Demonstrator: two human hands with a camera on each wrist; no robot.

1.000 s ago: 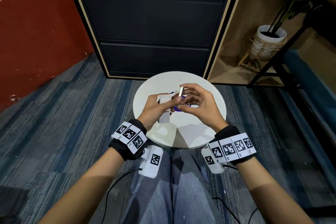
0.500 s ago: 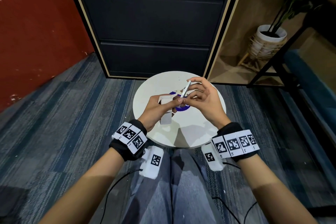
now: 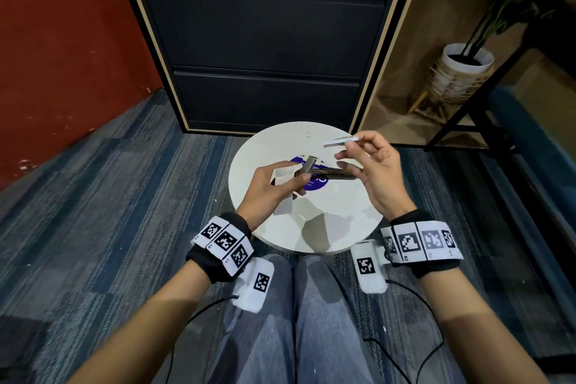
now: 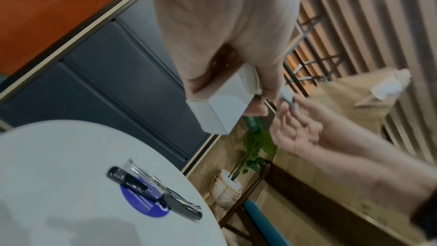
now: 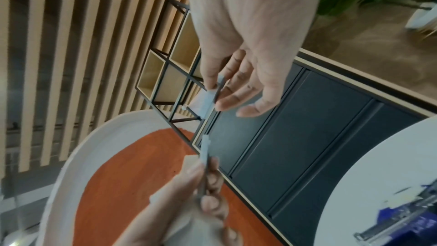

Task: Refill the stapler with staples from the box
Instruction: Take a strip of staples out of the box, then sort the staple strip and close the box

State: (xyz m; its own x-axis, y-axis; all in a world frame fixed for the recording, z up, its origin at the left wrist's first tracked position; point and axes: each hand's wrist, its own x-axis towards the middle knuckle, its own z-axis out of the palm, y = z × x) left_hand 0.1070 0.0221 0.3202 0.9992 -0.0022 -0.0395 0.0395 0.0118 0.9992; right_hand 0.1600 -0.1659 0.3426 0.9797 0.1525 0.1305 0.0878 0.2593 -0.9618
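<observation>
In the head view my left hand grips the small white staple box above the round white table. A thin grey strip sticks out between its thumb and fingers. My right hand is raised to the right of the box and pinches a strip of staples held almost level. The same strip shows in the right wrist view. The black and silver stapler lies opened on a purple sticker, under and between both hands; neither hand touches it. It also shows as the stapler.
A dark drawer cabinet stands right behind the table. At the back right are a potted plant and a black metal frame. My knees are at the table's near edge, with carpet all round.
My right hand has drawn the staple strip away from the box, up and to the right, and turned it from upright to almost level. The stapler is now uncovered.
</observation>
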